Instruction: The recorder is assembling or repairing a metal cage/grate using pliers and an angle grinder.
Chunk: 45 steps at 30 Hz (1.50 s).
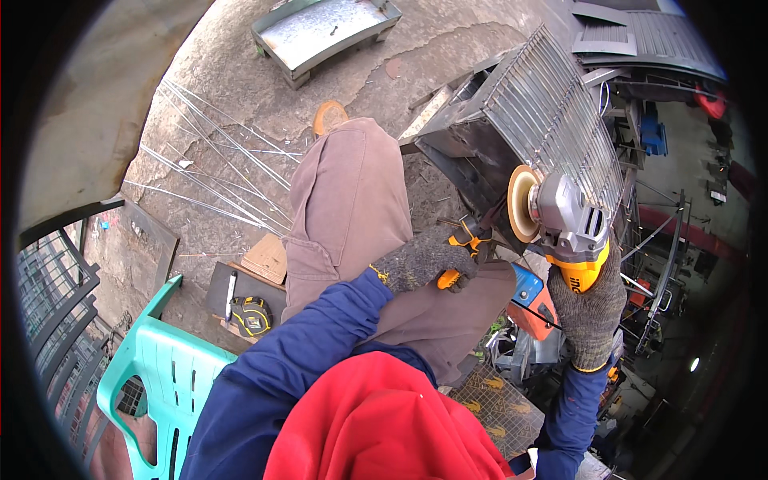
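My right hand, in a grey knit glove, is wrapped around the yellow body of an angle grinder. The grinder's tan disc stands on edge beside a dark metal frame with a grille of thin rods. Whether the disc touches the frame I cannot tell. Over my thigh, my left hand, also gloved, is closed around a yellow-and-black hand tool. Its handle end pokes out below the fingers, and its exact kind is unclear.
An orange-and-blue box-shaped machine sits by my right knee. Thin metal rods and a loose disc lie on the ground. A tape measure rests beside a green plastic chair. Farther off stands a metal tray.
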{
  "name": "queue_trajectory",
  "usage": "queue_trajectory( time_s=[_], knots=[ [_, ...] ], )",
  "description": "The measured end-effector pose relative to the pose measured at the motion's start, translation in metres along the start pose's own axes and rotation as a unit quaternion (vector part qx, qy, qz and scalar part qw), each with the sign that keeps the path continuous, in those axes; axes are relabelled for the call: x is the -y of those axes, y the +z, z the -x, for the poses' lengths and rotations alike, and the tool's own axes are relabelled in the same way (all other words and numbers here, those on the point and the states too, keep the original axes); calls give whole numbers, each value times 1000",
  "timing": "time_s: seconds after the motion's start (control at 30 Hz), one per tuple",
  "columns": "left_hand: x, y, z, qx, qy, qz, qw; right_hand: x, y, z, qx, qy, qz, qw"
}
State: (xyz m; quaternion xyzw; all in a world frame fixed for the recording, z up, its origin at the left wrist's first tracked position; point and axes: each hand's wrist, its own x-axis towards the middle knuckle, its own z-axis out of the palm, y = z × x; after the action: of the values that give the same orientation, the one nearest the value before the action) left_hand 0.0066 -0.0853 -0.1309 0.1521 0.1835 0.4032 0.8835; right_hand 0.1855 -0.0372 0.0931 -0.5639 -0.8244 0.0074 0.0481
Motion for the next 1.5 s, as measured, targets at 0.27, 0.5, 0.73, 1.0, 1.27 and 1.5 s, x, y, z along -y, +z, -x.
queue_trajectory(
  time_s=[0.27, 0.5, 0.73, 1.0, 1.27, 1.5],
  knots=[
    [1, 2, 2, -3, 14, 10, 1000, 2, 0, 1, 8, 27, -8, 1000],
    [-1, 1, -1, 10, 14, -1, 1000, 1, 5, 0, -15, -5, -21, 1000],
    [-3, 4, 2, 21, 30, 22, 999, 2, 3, 0, -9, -3, -6, 1000],
    [-7, 7, 6, -12, 14, 10, 1000, 0, 3, 2, 0, 25, -23, 999],
    [4, -1, -2, 14, 12, 1, 1000, -1, -1, 4, 19, 60, -77, 995],
    [11, -1, -5, 22, 60, -72, 995, -13, -9, 39, -20, 241, -195, 950]
  ],
)
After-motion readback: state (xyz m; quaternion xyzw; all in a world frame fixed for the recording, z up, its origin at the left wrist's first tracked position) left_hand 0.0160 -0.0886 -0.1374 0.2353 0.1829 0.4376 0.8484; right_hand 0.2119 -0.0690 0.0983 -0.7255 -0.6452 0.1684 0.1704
